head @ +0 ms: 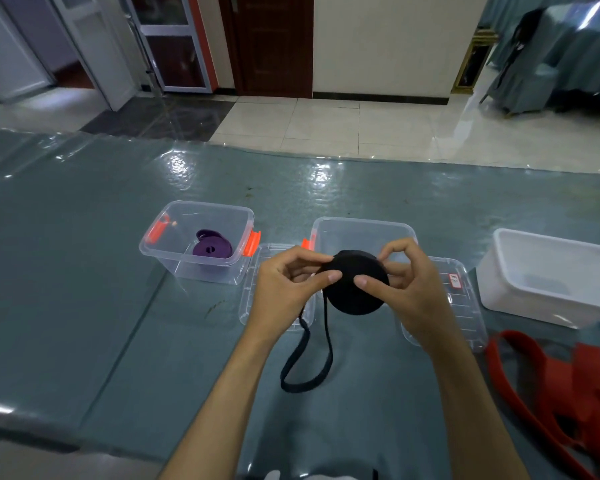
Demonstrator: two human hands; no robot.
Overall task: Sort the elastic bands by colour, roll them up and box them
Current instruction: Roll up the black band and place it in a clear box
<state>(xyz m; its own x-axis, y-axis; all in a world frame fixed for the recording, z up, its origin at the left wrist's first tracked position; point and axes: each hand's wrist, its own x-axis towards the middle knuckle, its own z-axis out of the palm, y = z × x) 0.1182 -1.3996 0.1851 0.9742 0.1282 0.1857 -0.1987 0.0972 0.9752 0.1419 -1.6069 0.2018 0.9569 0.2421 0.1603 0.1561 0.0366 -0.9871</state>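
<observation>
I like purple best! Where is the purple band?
The purple band lies rolled up inside the clear box on the left side of the table, left of the hands rolling the black band.

glossy tiled floor [326,126], dark wooden door [274,43]

Matt black band [355,289], clear plastic boxes [201,244]

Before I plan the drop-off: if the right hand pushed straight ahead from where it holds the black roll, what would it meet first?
Probably the near wall of the empty clear box directly beyond the right hand and the black roll; depth is uncertain.
</observation>
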